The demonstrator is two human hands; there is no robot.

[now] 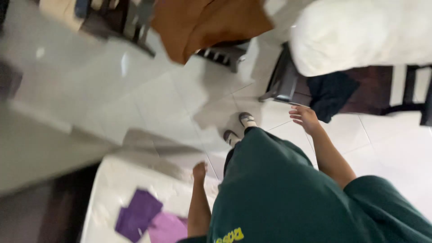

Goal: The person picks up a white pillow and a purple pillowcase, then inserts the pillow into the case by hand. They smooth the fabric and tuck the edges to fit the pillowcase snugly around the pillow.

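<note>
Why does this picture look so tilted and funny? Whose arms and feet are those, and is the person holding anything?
The picture comes from a camera worn on a person's head, looking down, so you see their own body. The blur and tilt suggest the head was moving. The left hand is curled and the right hand is spread open; both hold nothing. Below the green shirt you see two shoes on the white tiled floor. By the left hand is a white surface with purple cloth pieces lying on it. Near the right hand a dark cloth hangs by a white cushion. An orange-brown cloth is farther off.
</note>
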